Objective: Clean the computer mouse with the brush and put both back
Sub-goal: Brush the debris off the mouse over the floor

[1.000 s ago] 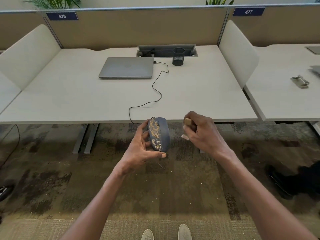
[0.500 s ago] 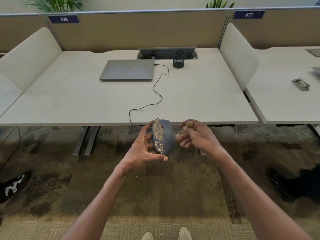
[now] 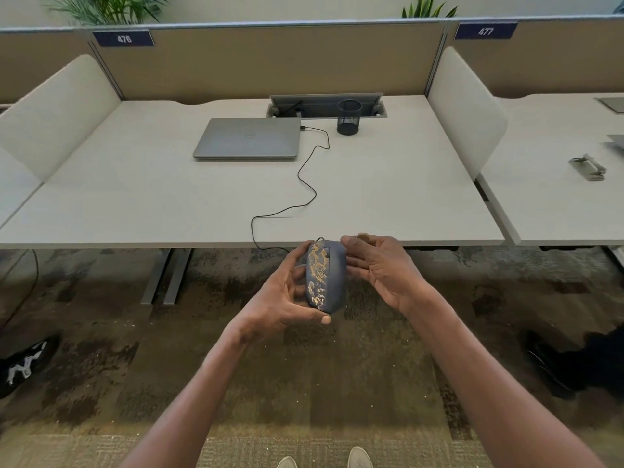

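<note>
Your left hand (image 3: 283, 295) has its grip wrapped around the mouse (image 3: 326, 276), thumb under the near end and fingers behind it, holding it on edge just off the table (image 3: 169, 197) front, over the carpet. Your right hand (image 3: 381, 268) sits palm-in against the mouse's other side, pinching the brush (image 3: 363, 236), mostly hidden, only a tan tip showing.

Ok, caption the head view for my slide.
Left hand holds a dusty blue mouse off the desk edge; right hand brings the brush alongside it.
</note>
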Tool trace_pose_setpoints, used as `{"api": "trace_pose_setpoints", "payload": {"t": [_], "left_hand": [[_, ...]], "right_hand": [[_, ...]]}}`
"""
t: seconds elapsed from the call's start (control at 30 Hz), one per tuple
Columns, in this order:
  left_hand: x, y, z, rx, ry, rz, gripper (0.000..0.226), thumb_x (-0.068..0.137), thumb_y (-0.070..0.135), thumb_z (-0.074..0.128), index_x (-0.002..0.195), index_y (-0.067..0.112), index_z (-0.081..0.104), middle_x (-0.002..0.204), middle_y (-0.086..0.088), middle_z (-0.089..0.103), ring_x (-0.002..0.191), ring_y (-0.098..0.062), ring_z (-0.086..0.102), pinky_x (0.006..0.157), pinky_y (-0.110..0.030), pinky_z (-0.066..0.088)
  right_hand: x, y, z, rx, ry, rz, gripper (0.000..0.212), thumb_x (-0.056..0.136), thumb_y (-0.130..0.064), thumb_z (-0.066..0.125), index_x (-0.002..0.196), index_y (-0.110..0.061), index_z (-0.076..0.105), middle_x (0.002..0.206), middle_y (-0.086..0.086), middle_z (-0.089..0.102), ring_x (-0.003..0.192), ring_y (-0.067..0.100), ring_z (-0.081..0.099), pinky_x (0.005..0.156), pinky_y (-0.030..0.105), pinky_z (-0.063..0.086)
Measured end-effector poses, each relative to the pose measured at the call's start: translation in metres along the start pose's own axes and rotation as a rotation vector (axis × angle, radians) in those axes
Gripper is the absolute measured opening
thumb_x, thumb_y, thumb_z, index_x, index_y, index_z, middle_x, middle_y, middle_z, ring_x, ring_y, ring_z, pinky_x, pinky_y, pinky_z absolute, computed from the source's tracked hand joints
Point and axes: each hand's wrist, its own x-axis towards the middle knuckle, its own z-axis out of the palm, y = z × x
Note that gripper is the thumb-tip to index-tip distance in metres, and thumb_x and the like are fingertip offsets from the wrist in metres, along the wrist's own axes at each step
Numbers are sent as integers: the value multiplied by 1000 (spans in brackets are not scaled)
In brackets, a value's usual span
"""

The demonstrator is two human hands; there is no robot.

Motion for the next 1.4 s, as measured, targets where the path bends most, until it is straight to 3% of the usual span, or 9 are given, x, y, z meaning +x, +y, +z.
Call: {"api": "trace_pose_setpoints", "payload": {"t": [0.2,0.4,0.5,0.6,0.77,0.87,1.03,1.17,1.4], "left_hand": [[0,6,-2,-19,-42,-31,127,60,1,93,156,44,20,142,-4,60,121,-34,67,92,-49,59],[0,9,-3,-25,-69,-51,129,61,0,92,158,42,18,145,-8,58,123,-33,65,96,-50,58],[1,9,-4,-45,-59,-39,118,63,-3,90,155,40,29,141,-10,60,122,-32,66,93,-44,60],[2,6,-4,-54,5,-4,101,66,-6,88,147,34,44,135,-14,61,120,-30,68,91,-36,60],[-1,1,7,-90,199,58,95,62,-1,92,145,17,48,140,-13,59,122,-27,66,98,-39,57],[-1,-1,23,-81,371,122,99,60,6,97,144,13,47,140,-6,58,121,-17,67,95,-30,57],[2,-2,50,-184,619,233,79,63,2,89,132,13,52,133,-8,62,114,-10,70,89,-20,57],[5,-3,58,-248,672,284,74,61,3,88,126,16,56,124,-7,69,112,-11,72,89,-21,57],[3,-16,57,-273,684,286,77,60,8,92,131,11,60,118,-3,76,113,-18,72,91,-27,59]], "right_hand": [[5,5,-4,66,16,84,4,94,-9,71,92,-6,71,101,12,77,92,21,76,76,30,64],[8,6,-6,108,30,114,5,92,-3,70,88,-4,71,98,13,78,88,22,77,77,32,66],[8,5,-8,146,40,119,7,92,-3,70,97,2,69,102,15,76,89,23,77,74,31,66],[7,3,-9,216,88,127,26,92,-2,69,116,9,65,107,18,74,90,23,76,69,27,64],[9,3,-6,289,180,111,8,96,0,64,103,2,67,102,16,74,84,21,75,69,28,65],[9,4,-3,350,234,82,3,96,1,64,96,0,67,96,14,75,81,20,77,72,30,66],[5,8,8,441,312,32,4,96,1,64,93,-1,66,88,11,75,79,20,77,75,31,66],[-2,12,17,530,371,8,11,96,3,63,87,-2,65,75,7,76,71,17,77,65,28,65],[-15,18,25,569,421,9,7,96,3,63,90,-1,64,86,12,71,83,21,72,69,28,66]]}}
